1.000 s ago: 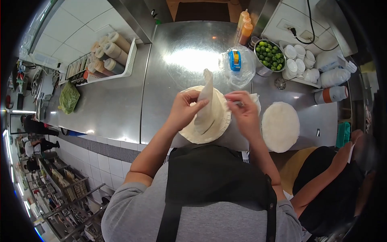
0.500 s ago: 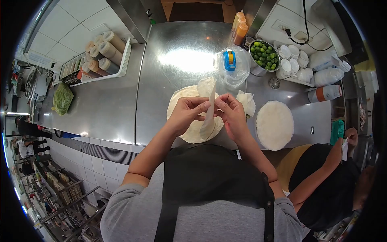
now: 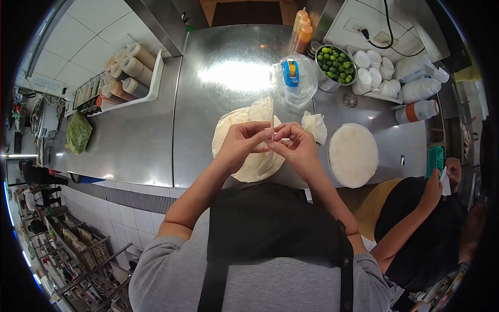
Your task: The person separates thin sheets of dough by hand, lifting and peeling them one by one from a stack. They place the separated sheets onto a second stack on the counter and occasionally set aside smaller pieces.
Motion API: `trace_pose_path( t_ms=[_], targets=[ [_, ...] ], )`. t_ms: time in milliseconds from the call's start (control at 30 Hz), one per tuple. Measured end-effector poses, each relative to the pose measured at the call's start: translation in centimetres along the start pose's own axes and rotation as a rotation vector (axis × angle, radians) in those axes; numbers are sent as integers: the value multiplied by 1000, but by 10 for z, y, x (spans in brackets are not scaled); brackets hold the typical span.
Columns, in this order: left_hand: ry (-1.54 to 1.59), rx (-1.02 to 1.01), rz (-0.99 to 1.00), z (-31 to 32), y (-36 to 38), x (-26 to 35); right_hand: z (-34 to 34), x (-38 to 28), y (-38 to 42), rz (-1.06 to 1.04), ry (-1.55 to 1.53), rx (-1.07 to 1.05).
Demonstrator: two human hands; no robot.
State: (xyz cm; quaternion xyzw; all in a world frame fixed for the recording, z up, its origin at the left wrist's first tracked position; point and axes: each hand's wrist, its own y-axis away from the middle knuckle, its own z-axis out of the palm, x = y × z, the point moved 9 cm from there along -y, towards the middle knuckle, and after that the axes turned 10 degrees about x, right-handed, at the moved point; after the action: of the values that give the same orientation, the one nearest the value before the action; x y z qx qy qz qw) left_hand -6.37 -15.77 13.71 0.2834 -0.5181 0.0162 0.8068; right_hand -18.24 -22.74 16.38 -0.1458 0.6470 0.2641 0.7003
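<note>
Above a stack of round, pale flat sheets (image 3: 224, 136) on the steel counter, a thin sheet (image 3: 261, 110) is lifted, its edge standing upright between my hands. My left hand (image 3: 242, 141) pinches it from the left with thumb and fingers. From the right, my right hand (image 3: 297, 145) closes its thumb and fingertips on the same edge. The fingertips of both hands nearly meet. Just beyond my right hand lies a crumpled pale wrap (image 3: 314, 127) with something green under it. Farther right is a second round pale stack (image 3: 353, 155).
A blue tape dispenser (image 3: 290, 73) sits on a plastic bag (image 3: 306, 87). Behind stand a bowl of green limes (image 3: 336, 64) and orange sauce bottles (image 3: 303, 37). A white bottle rack (image 3: 156, 83) and bagged greens (image 3: 79, 133) are left. A co-worker (image 3: 416, 229) stands at right.
My right hand's fingers have closed in on the lifted sheet, which now shows edge-on and narrower. The view has shifted slightly. The co-worker's hands have moved a little.
</note>
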Motion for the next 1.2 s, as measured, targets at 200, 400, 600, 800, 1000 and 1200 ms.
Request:
trace_pose_path(
  t_ms=[200, 400, 600, 800, 1000, 1200],
  targets=[
    [-43, -47, 43, 1, 3, -1, 0, 1, 4, 86, -79, -46],
    [-48, -46, 34, 8, 10, 3, -5, 1, 6, 78, -55, -54],
    [-89, -43, 34, 8, 10, 1, -7, 2, 7, 70, -55, -39],
    [-62, -179, 230, 22, 15, 11, -20, 5, -2, 14, -50, 97],
    [-14, -66, 253, 12, 3, 9, -20, 6, -10, 51, -157, 159],
    [191, 49, 160, -7, -8, 10, -1, -27, 11, -368, 373, 109]
  ],
)
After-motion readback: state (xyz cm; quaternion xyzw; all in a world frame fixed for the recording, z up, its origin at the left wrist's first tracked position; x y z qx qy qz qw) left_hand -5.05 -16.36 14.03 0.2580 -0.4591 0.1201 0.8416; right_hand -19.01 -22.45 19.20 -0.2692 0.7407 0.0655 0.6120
